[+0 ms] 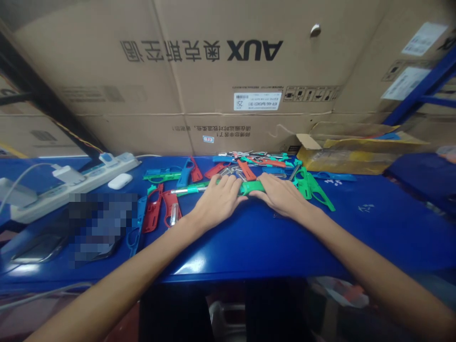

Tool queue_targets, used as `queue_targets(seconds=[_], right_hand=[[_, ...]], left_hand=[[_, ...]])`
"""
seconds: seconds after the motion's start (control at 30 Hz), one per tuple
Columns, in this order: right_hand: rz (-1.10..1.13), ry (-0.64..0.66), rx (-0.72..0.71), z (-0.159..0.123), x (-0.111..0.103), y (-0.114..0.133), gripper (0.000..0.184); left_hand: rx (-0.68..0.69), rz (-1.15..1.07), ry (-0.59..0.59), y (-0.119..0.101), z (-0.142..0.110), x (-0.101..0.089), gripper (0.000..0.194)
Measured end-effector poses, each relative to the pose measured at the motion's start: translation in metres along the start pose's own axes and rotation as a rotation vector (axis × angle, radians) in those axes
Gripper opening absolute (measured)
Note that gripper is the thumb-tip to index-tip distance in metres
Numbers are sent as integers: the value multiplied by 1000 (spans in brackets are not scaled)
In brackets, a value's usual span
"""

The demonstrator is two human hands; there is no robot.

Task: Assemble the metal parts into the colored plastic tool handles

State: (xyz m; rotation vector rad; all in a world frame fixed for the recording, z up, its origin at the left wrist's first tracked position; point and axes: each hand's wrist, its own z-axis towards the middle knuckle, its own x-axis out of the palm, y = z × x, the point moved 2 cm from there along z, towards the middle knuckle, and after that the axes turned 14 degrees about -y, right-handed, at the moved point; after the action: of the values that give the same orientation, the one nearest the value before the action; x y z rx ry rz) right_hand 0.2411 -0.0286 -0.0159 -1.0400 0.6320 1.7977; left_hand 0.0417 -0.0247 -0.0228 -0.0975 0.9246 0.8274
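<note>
A green long-nosed gas lighter (252, 187) lies crosswise over the blue tabletop, its metal-tipped nozzle pointing left. My left hand (220, 197) is closed over its middle, beside the nozzle. The handle end is gripped by my right hand (281, 194). Between my hands a short stretch of green body shows; my fingers hide the rest. Left of my left hand lie red casing halves (154, 209), one with a clear tube (174, 213) in it. Green casing halves (309, 185) lie just beyond my right hand. Behind my hands is a heap of metal and plastic parts (245, 164).
A power strip (89, 183) with plugs and a white earphone case (120, 181) are at the left. Dark flat devices (46, 242) lie nearer. At the back right stands an open cardboard box (349, 152). A large carton wall (199, 95) closes off the back.
</note>
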Motion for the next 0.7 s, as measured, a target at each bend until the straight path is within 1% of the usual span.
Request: queue_targets(seconds=[0.07, 0.2, 0.3, 0.33, 0.4, 0.43, 0.5, 0.53, 0.57, 0.6, 0.63, 0.67, 0.7], right_hand=[[111, 17, 25, -1, 0, -3, 39], [387, 124, -23, -3, -2, 1, 35], [534, 216, -17, -3, -3, 7, 31], [552, 213, -14, -2, -3, 8, 30], [569, 155, -4, -1, -6, 5, 30], [580, 109, 17, 0, -8, 2, 30], [642, 50, 109, 1, -13, -6, 32], [688, 36, 170, 1, -16, -10, 34], [735, 27, 228, 0, -18, -13, 35], [773, 23, 274, 0, -20, -14, 36], [799, 23, 299, 0, -22, -14, 37], [810, 23, 300, 0, -23, -13, 37], [808, 27, 281, -1, -24, -11, 37]], left_hand=[[46, 16, -20, 1, 0, -1, 41], [177, 24, -71, -2, 2, -3, 27], [199, 7, -130, -5, 4, -5, 25], [188, 3, -155, -6, 4, -6, 25], [152, -8, -238, -5, 5, -10, 32], [129, -22, -296, -4, 5, -14, 39], [67, -93, -457, 0, 5, -21, 47], [0, -157, -542, 4, 5, -25, 46], [-114, -241, -620, 10, 4, -27, 40], [-276, -343, -686, 18, 4, -28, 33], [-466, -464, -726, 26, 3, -27, 29], [-663, -602, -734, 34, 2, -25, 30], [-814, -750, -713, 41, 3, -21, 35]])
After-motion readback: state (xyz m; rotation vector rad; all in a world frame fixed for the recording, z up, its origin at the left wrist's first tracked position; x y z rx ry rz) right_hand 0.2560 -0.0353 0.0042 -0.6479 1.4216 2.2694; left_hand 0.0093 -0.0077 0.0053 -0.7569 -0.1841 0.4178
